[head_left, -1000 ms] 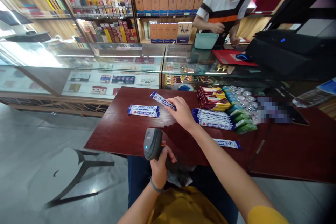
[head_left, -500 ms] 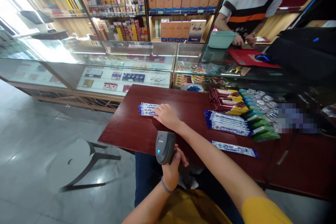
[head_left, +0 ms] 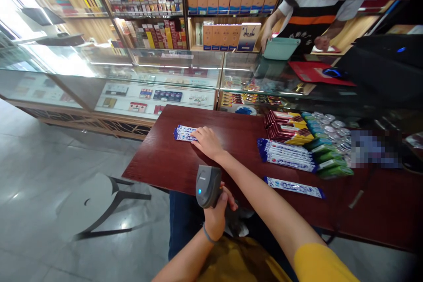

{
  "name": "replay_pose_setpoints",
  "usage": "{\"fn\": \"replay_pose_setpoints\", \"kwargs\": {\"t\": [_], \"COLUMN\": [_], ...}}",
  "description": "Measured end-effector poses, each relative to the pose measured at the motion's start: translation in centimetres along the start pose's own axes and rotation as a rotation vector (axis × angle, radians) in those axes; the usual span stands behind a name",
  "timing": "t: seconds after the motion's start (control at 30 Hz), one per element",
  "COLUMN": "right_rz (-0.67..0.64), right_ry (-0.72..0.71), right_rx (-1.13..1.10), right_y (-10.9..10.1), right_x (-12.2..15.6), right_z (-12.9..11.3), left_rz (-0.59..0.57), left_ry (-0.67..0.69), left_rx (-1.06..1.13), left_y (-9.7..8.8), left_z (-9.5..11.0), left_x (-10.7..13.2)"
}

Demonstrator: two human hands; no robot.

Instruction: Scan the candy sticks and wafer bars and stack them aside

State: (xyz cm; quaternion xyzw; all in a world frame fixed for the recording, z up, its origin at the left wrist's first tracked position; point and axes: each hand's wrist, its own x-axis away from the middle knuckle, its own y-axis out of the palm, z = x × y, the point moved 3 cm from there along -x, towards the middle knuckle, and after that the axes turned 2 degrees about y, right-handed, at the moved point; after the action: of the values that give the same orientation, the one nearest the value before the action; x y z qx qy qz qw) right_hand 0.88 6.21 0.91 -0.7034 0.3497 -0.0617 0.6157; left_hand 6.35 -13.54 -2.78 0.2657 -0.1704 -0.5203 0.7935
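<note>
Our right fingers (head_left: 202,134) lie flat on the blue bars (head_left: 183,133); left hand (head_left: 216,211) grips the scanner (head_left: 208,185). Dragging could scatter that stack.

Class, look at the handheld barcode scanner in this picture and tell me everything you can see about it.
The scanner is a grey, seemingly plastic handheld unit with a rounded, hooded head and one small blue light glowing on its upper face. Its handle is hidden inside the left hand, which grips it from below. It is held upright, the head tipped forward, at the near edge of the dark red wooden table, just under the right forearm. Only the hand touches it.
</note>
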Motion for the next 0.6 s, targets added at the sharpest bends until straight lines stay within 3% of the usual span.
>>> {"fn": "replay_pose_setpoints", "kwargs": {"t": [0.2, 0.33, 0.47, 0.6], "right_rz": [0.012, 0.021, 0.032, 0.035], "right_ry": [-0.013, -0.043, -0.049, -0.002], "right_rx": [0.005, 0.024, 0.044, -0.024], "right_y": [-0.2, -1.5, -5.1, -10.5], "right_x": [0.5, 1.3, 3.9, 8.9], "right_z": [0.0, 0.4, 1.9, 4.9], "left_rz": [-0.014, -0.009, 0.021, 0.032], "left_ry": [0.092, 0.096, 0.078, 0.061], "left_rx": [0.024, 0.038, 0.010, -0.014], "left_y": [-0.1, 0.1, 0.4, 0.8], "left_z": [-0.1, 0.2, 0.6, 1.1], "left_x": [-0.1, -0.2, -0.3, -0.5]}}
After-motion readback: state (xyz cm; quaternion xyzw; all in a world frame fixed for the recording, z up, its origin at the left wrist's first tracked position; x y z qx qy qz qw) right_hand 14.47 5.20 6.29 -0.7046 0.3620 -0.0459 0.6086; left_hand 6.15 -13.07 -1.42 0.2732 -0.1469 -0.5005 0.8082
